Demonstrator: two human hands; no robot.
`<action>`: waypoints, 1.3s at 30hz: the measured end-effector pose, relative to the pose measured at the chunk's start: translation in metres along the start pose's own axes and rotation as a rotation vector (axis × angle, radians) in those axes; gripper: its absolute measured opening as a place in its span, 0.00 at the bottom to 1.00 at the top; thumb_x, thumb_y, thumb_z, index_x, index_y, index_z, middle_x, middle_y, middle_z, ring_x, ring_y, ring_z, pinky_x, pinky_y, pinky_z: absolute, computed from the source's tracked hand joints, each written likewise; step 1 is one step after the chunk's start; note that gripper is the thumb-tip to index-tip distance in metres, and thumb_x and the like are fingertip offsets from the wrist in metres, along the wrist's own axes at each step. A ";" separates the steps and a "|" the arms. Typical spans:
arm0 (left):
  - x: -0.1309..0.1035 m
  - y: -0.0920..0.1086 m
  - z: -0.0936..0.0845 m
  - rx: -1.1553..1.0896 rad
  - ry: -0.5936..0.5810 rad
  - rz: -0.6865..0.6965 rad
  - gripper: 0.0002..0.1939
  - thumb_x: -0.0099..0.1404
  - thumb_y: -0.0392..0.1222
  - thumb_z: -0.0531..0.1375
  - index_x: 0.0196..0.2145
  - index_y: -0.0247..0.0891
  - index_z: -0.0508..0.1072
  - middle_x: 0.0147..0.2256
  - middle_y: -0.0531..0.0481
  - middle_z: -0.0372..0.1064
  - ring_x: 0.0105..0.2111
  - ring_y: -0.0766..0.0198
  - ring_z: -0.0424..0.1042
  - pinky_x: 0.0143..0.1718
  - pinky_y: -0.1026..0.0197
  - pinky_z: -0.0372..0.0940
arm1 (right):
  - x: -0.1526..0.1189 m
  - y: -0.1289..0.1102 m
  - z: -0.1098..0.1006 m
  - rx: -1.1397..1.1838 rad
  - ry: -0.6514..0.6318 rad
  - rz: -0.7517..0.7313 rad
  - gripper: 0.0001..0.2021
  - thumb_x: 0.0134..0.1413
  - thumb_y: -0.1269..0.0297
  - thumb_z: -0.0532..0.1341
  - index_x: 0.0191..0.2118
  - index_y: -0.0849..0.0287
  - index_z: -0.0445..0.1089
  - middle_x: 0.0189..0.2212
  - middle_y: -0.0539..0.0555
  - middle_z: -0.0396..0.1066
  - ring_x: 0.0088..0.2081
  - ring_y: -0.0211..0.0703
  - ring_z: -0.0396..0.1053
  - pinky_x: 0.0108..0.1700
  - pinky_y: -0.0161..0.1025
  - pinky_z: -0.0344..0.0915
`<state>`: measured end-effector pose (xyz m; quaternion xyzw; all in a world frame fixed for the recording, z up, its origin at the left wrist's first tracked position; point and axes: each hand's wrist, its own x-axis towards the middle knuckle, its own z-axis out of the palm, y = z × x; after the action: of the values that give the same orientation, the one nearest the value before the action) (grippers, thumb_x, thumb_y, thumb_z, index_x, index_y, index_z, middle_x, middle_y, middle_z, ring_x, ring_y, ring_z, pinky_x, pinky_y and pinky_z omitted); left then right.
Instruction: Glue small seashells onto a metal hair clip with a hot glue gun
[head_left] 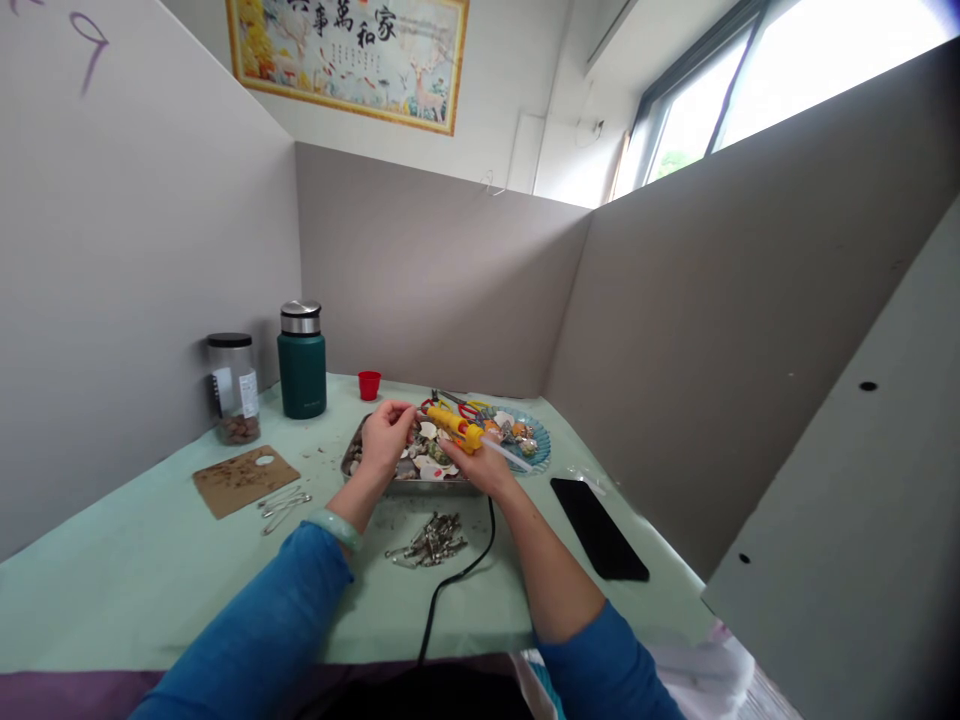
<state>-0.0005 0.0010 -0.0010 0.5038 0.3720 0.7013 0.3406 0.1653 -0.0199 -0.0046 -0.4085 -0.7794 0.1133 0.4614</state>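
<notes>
My right hand is wrapped round a yellow glue gun, which points up and to the left, a white glue stick sticking out of its back. Near the gun's tip, my left hand has its fingers pinched together; what they hold, if anything, is too small to make out. Both hands are over a metal tray of shells and stones. Behind my right hand lies a blue plate with shells and wrapped pieces. A pile of small metal clips lies in front of the tray.
A brown board and large pins lie left, before a jar and a green bottle. A red cup and pliers are behind. A black phone lies right; a black cable runs frontward.
</notes>
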 end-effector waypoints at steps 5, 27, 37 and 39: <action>0.001 -0.002 0.000 -0.001 0.000 0.013 0.10 0.51 0.44 0.62 0.28 0.37 0.67 0.23 0.54 0.69 0.15 0.73 0.58 0.16 0.68 0.52 | 0.000 0.001 0.001 0.018 0.009 0.006 0.13 0.53 0.56 0.59 0.38 0.57 0.75 0.30 0.52 0.74 0.33 0.45 0.70 0.38 0.39 0.66; 0.000 0.002 0.001 -0.051 0.013 -0.035 0.10 0.50 0.43 0.62 0.28 0.36 0.67 0.22 0.54 0.69 0.14 0.74 0.57 0.15 0.69 0.50 | -0.001 -0.003 0.000 -0.044 0.022 0.007 0.13 0.53 0.56 0.59 0.41 0.55 0.74 0.34 0.53 0.75 0.37 0.48 0.71 0.43 0.44 0.66; 0.000 0.000 0.001 -0.039 0.004 -0.032 0.11 0.49 0.45 0.63 0.28 0.37 0.67 0.22 0.54 0.69 0.14 0.73 0.57 0.15 0.68 0.51 | 0.000 0.002 0.001 0.029 0.012 0.001 0.14 0.52 0.55 0.59 0.41 0.54 0.74 0.33 0.52 0.75 0.38 0.48 0.71 0.41 0.42 0.66; -0.001 0.003 0.001 -0.055 0.007 -0.043 0.11 0.49 0.44 0.63 0.28 0.36 0.67 0.22 0.54 0.69 0.14 0.74 0.57 0.15 0.69 0.50 | 0.000 0.004 0.000 0.033 0.022 0.037 0.13 0.51 0.55 0.60 0.41 0.52 0.73 0.33 0.52 0.75 0.39 0.49 0.70 0.41 0.42 0.66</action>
<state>0.0007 -0.0010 0.0016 0.4835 0.3644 0.7056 0.3682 0.1669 -0.0175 -0.0070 -0.4162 -0.7647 0.1299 0.4745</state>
